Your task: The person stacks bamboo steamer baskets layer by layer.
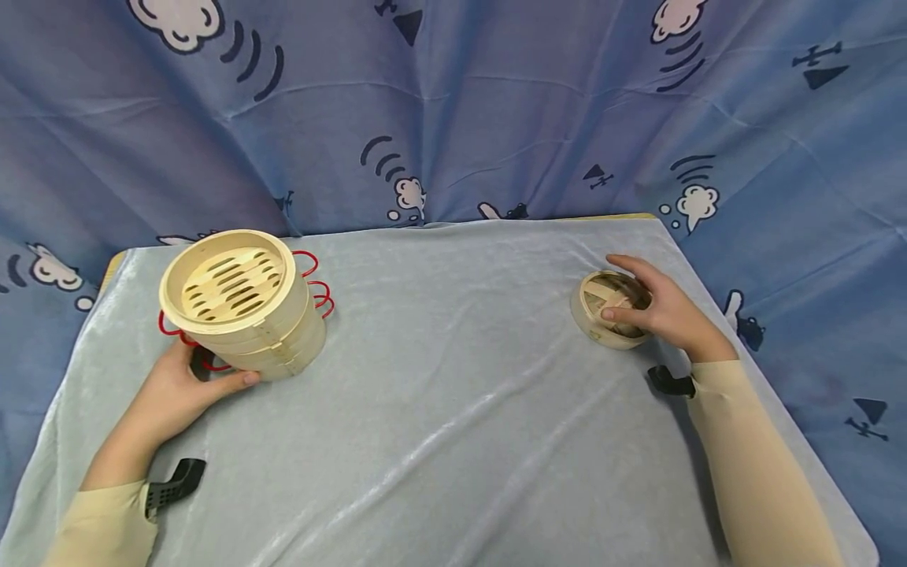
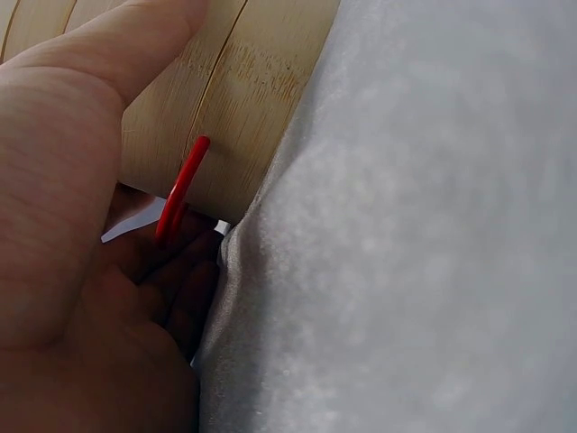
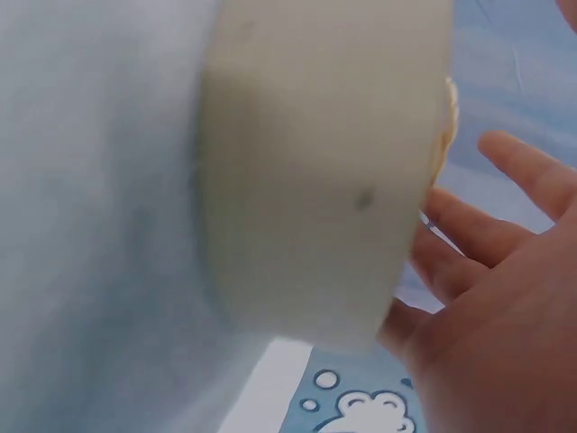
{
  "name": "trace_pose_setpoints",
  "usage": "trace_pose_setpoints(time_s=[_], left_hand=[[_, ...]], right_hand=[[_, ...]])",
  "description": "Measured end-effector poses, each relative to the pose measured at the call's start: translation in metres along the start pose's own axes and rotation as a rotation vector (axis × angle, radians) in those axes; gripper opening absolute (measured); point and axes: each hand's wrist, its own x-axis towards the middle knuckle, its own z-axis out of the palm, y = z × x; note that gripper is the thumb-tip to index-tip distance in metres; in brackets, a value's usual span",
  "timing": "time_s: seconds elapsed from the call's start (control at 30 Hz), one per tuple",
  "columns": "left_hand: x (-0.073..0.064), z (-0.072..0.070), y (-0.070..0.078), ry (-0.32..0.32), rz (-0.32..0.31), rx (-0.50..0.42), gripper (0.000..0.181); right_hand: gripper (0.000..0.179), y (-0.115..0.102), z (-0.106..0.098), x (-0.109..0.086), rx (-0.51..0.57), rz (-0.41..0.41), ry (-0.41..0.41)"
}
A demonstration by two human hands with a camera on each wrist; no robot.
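Observation:
At the left of the head view stands a stack of round bamboo steamers (image 1: 290,346), with a slotted top (image 1: 234,287) and red loop handles (image 1: 323,295) on its sides. My left hand (image 1: 180,394) holds the stack low down, the thumb along the front wall and the fingers round the left side. Close by them in the left wrist view is a red handle (image 2: 185,185). Over on the right, a small bamboo steamer (image 1: 602,331) sits under my right hand (image 1: 659,307). The right thumb reaches over its rim; the fingers are extended and spread beside it in the right wrist view.
A grey velvety cloth (image 1: 439,378) with creases covers the table. Behind and to the right hangs a blue patterned curtain (image 1: 496,118). A black wrist mount (image 1: 177,482) is on the left sleeve, another black mount (image 1: 669,382) on the right.

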Motion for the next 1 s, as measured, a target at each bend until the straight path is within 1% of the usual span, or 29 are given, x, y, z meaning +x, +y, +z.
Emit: trace_pose_setpoints(time_s=[0.2,0.37,0.6,0.77,0.9,1.0], left_hand=[[-0.001,0.000,0.000,0.006,0.000,-0.003,0.079],[-0.003,0.000,-0.001,0.009,-0.011,0.007,0.075],[-0.001,0.000,-0.002,0.012,0.001,-0.006,0.077],[-0.001,-0.001,0.000,0.009,0.003,-0.004,0.077],[-0.001,-0.001,0.000,0.006,0.004,0.003,0.078],[0.000,-0.001,0.001,0.004,0.009,0.010,0.078]], right_hand=[[0.093,0.014,0.002,-0.006,0.016,0.025,0.002],[0.097,0.022,0.006,-0.008,0.005,0.025,-0.011],[0.108,0.023,0.004,-0.014,-0.079,0.066,-0.056],[0.116,0.025,0.005,-0.017,-0.110,0.083,-0.091],[0.119,0.027,0.008,-0.016,-0.126,0.074,-0.092],[0.118,0.027,0.010,-0.017,-0.133,0.088,-0.085]])
